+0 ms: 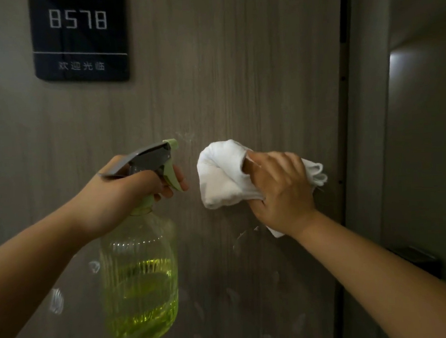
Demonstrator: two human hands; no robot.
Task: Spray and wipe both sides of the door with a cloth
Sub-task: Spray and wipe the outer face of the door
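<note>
Left hand (132,194) grips the green ribbed plastic spray bottle (140,280), finger on trigger. Right hand (280,189) clutches the bunched white cloth (222,174) against the grey wood-grain door (239,79). Risks: nozzle sits close to cloth, so spray likely soaks it; lower droplets may streak.

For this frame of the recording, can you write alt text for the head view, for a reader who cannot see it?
A right hand presses a bunched white cloth against a grey wood-grain door, while the left hand holds a green spray bottle, partly filled with yellow-green liquid, fingers on its trigger. A dark number plaque hangs at upper left, and wet spray marks dot the door lower down.
</note>
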